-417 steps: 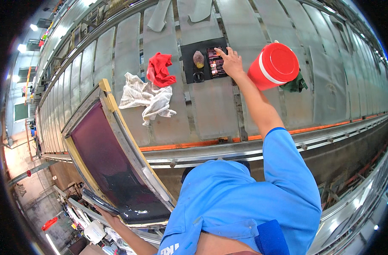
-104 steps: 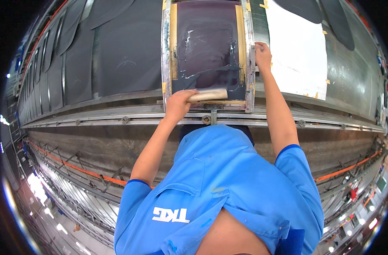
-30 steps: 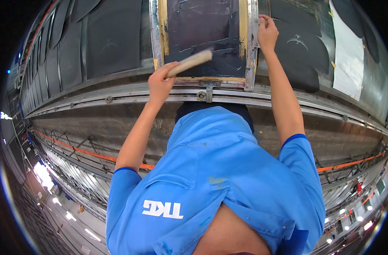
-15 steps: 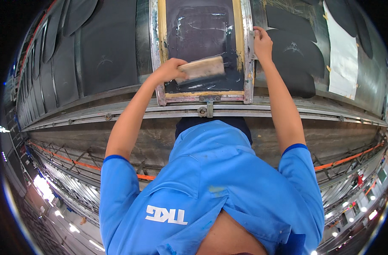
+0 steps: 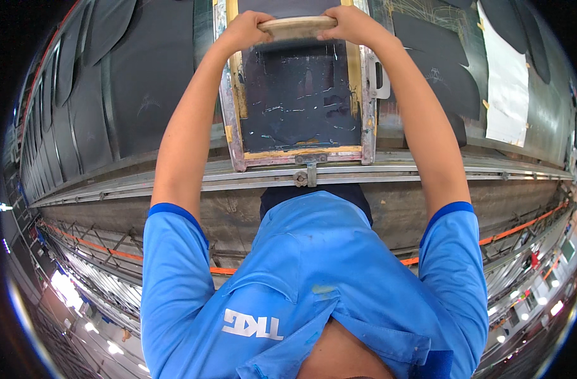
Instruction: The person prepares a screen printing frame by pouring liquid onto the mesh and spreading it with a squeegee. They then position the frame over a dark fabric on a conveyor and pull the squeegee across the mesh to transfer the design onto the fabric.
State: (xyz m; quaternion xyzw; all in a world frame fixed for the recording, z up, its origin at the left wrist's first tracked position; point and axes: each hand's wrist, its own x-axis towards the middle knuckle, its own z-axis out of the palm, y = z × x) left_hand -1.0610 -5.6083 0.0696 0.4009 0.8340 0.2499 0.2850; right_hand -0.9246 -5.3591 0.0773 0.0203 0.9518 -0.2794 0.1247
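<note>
A wooden-handled squeegee [image 5: 297, 26] lies crosswise at the far end of a framed printing screen [image 5: 299, 95] with dark mesh. My left hand [image 5: 246, 30] grips the squeegee's left end. My right hand [image 5: 348, 24] grips its right end. Both arms reach straight forward over the screen. The screen's frame [image 5: 301, 156] rests flat on the long table, its near edge by a metal clamp [image 5: 306, 175].
Dark fabric pieces [image 5: 146, 95] lie in a row along the table to the left and right [image 5: 443, 82] of the screen. A white sheet [image 5: 506, 82] lies farther right. A metal rail [image 5: 175, 183] runs along the table's near edge.
My right hand left the screen's right frame edge and took the squeegee's right end. The squeegee moved from mid-screen to the far end, now held by both hands.
</note>
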